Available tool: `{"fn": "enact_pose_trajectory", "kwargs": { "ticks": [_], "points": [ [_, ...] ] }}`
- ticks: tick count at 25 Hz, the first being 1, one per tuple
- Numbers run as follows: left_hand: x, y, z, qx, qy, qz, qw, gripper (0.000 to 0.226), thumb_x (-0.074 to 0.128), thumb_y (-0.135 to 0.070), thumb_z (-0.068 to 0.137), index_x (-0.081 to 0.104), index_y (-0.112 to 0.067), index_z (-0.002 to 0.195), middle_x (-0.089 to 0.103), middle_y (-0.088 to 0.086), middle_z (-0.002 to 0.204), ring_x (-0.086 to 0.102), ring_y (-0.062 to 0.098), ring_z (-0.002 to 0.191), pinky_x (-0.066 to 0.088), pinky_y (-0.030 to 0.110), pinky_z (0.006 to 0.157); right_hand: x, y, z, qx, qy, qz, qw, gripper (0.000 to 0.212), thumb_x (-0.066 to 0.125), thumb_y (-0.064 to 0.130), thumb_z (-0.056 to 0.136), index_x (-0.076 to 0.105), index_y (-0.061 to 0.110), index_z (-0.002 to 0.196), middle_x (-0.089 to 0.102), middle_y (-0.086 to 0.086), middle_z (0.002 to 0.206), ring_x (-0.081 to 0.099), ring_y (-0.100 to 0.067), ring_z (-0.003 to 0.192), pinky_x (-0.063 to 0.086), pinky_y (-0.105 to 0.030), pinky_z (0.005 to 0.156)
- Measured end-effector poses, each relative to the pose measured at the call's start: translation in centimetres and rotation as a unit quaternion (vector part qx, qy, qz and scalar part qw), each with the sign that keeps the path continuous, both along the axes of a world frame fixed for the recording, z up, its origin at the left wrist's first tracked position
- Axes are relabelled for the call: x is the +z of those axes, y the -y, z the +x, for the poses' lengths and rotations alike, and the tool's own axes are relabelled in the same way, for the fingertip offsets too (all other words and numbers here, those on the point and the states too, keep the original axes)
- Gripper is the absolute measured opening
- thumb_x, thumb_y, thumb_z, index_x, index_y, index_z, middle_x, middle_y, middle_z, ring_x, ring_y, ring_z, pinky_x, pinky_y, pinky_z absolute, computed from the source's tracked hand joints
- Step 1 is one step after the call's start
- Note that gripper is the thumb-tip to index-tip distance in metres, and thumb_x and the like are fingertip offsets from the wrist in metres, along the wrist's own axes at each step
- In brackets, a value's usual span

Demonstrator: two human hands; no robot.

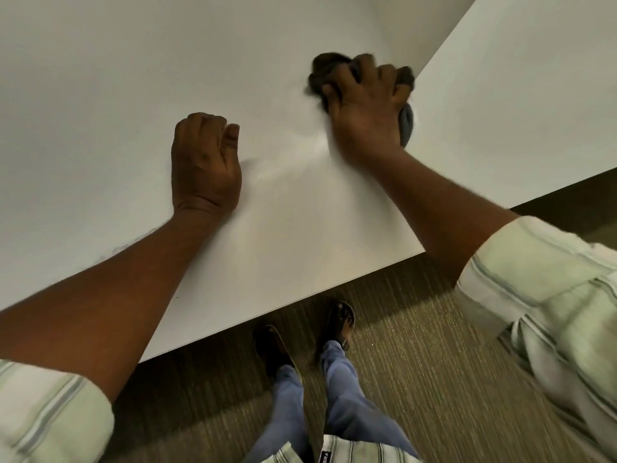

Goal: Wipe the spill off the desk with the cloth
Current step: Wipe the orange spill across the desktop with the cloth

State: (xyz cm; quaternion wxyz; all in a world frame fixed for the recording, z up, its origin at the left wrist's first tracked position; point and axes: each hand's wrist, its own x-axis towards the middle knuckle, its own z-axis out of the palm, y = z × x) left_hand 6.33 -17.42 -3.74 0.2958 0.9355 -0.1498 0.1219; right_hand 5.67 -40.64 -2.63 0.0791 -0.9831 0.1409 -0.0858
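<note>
The white desk [100, 95] fills the upper part of the head view. My right hand [365, 105] presses a bunched grey cloth [407, 123] onto the desk near its right edge; part of the cloth pokes out dark beyond my fingers. A faint wet streak [293, 155] runs across the desk from the cloth toward my left hand. My left hand [205, 162] rests on the desk as a loose fist, holding nothing.
A second white desk [534, 78] butts against the first at the right. Below the desk's front edge lies brown carpet [417, 362], where my two feet in dark sandals [339, 324] stand.
</note>
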Motion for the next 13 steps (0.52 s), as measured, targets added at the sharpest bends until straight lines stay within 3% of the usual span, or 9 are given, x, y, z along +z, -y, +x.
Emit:
{"fn": "enact_pose_trajectory", "kwargs": {
  "ticks": [6,10,13],
  "points": [
    [0.4,0.1,-0.2,-0.003,0.005,-0.003,1.0,0.037,0.031,-0.025,0.095,0.058,-0.001,0.095,0.06,0.024,0.098,0.052,0.038,0.093,0.036,0.039,0.084,0.3,-5.3,-7.7,0.102,-0.006,0.016,0.995,0.022,0.05,0.039,0.093,0.061,0.024,0.104,0.058,-0.008,0.119,0.049,-0.035,0.104,0.033,-0.049,0.086],
    [0.5,0.3,-0.2,-0.001,0.006,-0.002,1.0,0.035,0.032,-0.022,0.093,0.058,0.001,0.094,0.061,0.025,0.099,0.053,0.039,0.094,0.036,0.039,0.085,-0.3,-5.9,-13.1,0.089,-0.003,0.017,0.996,0.012,0.057,0.031,0.091,0.059,0.024,0.101,0.057,-0.007,0.114,0.048,-0.035,0.099,0.034,-0.048,0.082],
    [0.4,0.2,-0.1,0.005,0.007,0.006,1.0,0.034,0.032,-0.022,0.094,0.058,0.001,0.093,0.061,0.025,0.099,0.053,0.038,0.094,0.036,0.039,0.085,-0.5,-6.0,-11.1,0.025,0.008,0.029,0.999,0.012,0.06,0.025,0.089,0.058,0.025,0.1,0.056,-0.008,0.113,0.048,-0.034,0.097,0.031,-0.048,0.083]
  ]
}}
